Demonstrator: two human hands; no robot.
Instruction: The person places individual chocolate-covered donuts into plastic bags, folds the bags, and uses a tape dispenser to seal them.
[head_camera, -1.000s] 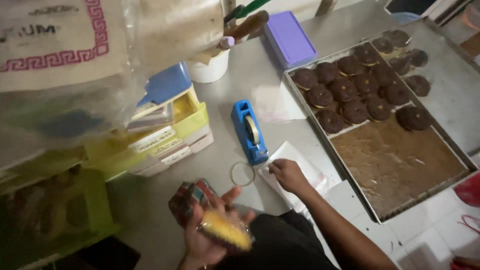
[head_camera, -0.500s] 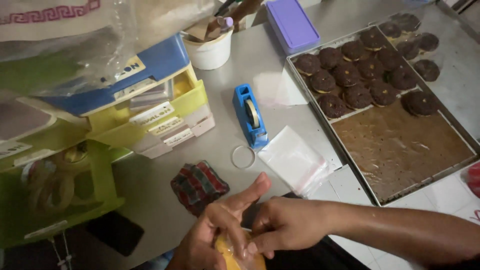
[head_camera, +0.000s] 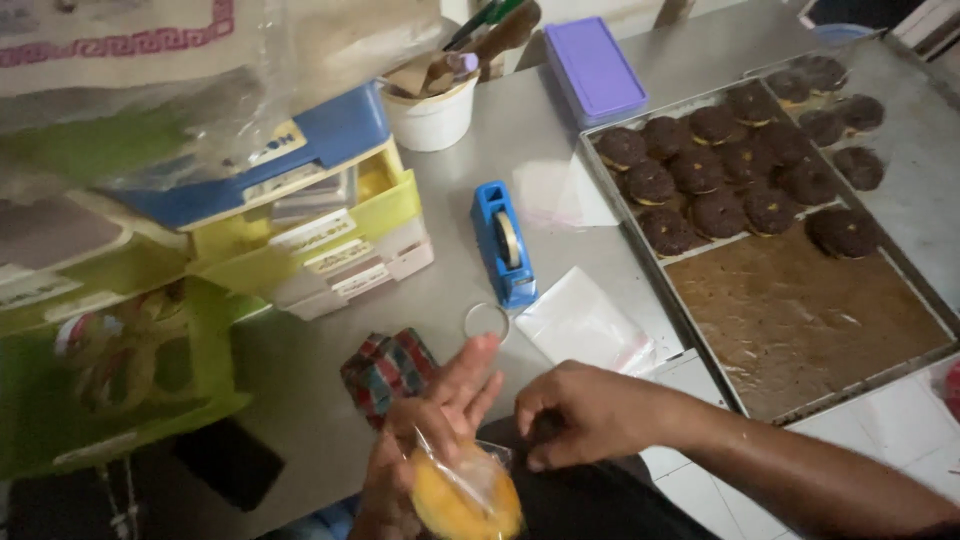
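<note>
My left hand holds a yellow doughnut wrapped in a clear plastic bag at the bottom of the view, fingers spread upward. My right hand is beside it with fingertips pinched at the bag's edge. Just beyond lie a stack of clear plastic bags and a blue tape dispenser. A metal baking tray on the right carries several chocolate-topped doughnuts at its far end.
A checked cloth lies by my left hand, a small ring near the dispenser. A blue, yellow and white drawer unit stands left, a green basket lower left. A white cup of tools and a purple box sit farther back.
My right hand came back from the stack of plastic bags to the bagged doughnut in my left hand. The view has tilted slightly; the hands sit a little higher in the picture.
</note>
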